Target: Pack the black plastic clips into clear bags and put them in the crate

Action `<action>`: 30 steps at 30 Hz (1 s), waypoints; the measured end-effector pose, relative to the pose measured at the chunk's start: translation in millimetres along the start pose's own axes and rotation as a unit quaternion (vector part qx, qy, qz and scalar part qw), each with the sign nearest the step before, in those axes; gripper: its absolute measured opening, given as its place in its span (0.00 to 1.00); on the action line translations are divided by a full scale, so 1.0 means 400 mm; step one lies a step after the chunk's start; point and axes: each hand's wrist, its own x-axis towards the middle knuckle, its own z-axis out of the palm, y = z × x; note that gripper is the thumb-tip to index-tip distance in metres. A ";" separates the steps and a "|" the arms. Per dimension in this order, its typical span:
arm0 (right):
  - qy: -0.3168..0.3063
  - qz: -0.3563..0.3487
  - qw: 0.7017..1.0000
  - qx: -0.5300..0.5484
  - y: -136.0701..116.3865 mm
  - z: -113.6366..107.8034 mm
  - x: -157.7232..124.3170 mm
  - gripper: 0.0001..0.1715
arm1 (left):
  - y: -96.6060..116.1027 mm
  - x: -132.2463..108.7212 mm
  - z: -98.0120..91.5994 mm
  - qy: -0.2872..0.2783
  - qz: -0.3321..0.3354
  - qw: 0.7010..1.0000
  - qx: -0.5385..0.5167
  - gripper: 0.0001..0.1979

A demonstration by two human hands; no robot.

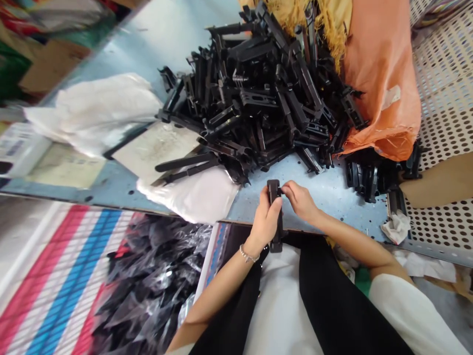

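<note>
My left hand (265, 222) is wrapped round a long black plastic part (274, 190), held upright over the table's near edge. My right hand (301, 199) pinches at the top end of that same part, fingers pressed together on its side. A silver bracelet (248, 255) sits on my left wrist. Just beyond the hands lies a big heap of the same black plastic parts (258, 93) on the pale blue table (325, 192).
An orange sack (380, 84) slumps against the heap at the right, more black parts (369, 175) beneath it. White plastic bags (103, 108) and paper lie at the left. A striped bag of wrapped black parts (148, 281) sits below the table. Perforated metal (443, 123) is at far right.
</note>
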 end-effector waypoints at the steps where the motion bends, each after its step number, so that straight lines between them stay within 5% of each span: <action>1: -0.021 0.037 0.998 0.043 -0.007 0.000 -0.007 0.31 | 0.001 0.007 0.001 0.007 -0.007 1.000 -0.011 0.28; 3: -0.074 0.032 0.995 0.067 -0.022 -0.008 -0.036 0.32 | 0.011 0.018 0.000 0.016 -0.038 0.998 -0.042 0.27; 5: -0.106 -0.055 0.993 0.004 -0.035 -0.015 -0.081 0.29 | 0.031 0.025 0.000 0.023 -0.068 0.996 -0.062 0.25; 9: -0.106 -0.160 0.975 -0.109 -0.050 -0.002 -0.183 0.24 | 0.051 0.029 0.019 -0.021 -0.090 0.993 -0.080 0.25; 14: -0.158 -0.010 0.986 -0.060 -0.007 -0.033 -0.186 0.23 | -0.019 0.057 0.045 -0.029 -0.016 0.999 -0.004 0.24; 17: -0.012 0.073 0.983 -0.171 0.060 -0.086 -0.093 0.20 | -0.079 0.087 0.050 0.003 0.057 0.981 0.183 0.15; 19: 0.085 0.134 0.949 -0.274 0.109 -0.107 -0.020 0.19 | -0.106 0.104 0.050 0.031 0.121 0.946 0.298 0.16; 22: 0.080 0.193 0.926 -0.316 0.164 -0.116 0.039 0.18 | -0.115 0.110 0.044 0.064 0.187 0.902 0.383 0.22; 24: 0.080 0.209 0.938 -0.263 0.182 -0.117 0.026 0.16 | -0.103 0.101 0.040 0.065 0.217 0.902 0.367 0.22; 27: 0.107 0.238 0.962 -0.079 0.188 -0.115 -0.047 0.15 | -0.077 0.088 0.046 0.038 0.216 0.945 0.242 0.20; 30: 0.105 0.306 0.929 0.178 0.185 -0.097 -0.116 0.20 | -0.061 0.120 0.071 -0.009 0.129 0.987 0.093 0.19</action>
